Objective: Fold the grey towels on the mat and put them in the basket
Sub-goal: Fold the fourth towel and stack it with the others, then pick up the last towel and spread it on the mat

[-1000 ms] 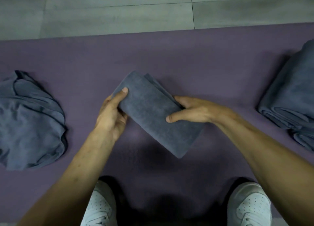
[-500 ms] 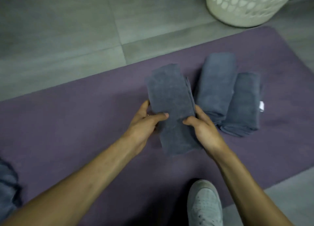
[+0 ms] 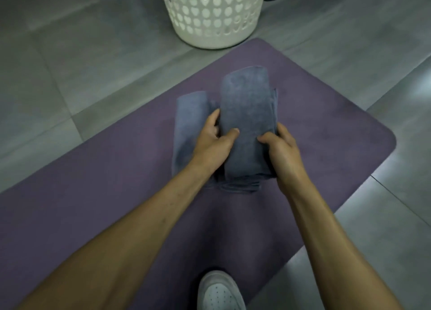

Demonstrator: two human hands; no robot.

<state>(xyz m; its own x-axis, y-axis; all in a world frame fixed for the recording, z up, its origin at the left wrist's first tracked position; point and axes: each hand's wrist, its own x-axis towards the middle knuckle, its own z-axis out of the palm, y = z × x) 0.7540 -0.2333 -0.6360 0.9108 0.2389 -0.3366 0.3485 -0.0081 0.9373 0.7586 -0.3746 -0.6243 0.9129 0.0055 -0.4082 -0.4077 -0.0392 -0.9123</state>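
Your left hand (image 3: 215, 144) and right hand (image 3: 281, 146) both grip the folded towel (image 3: 247, 123) mid-frame, one per side so the folds don't slip, right over another towel (image 3: 189, 121) on the mat (image 3: 326, 123). Basket (image 3: 212, 13) waits top centre.

bare forearms — white perforated sneaker (image 3: 220, 292)

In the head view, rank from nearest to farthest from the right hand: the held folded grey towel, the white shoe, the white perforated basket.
From the right hand:
1. Folded grey towel, gripped in it.
2. White shoe, below, near the bottom edge.
3. White perforated basket, beyond the purple mat, at the top.
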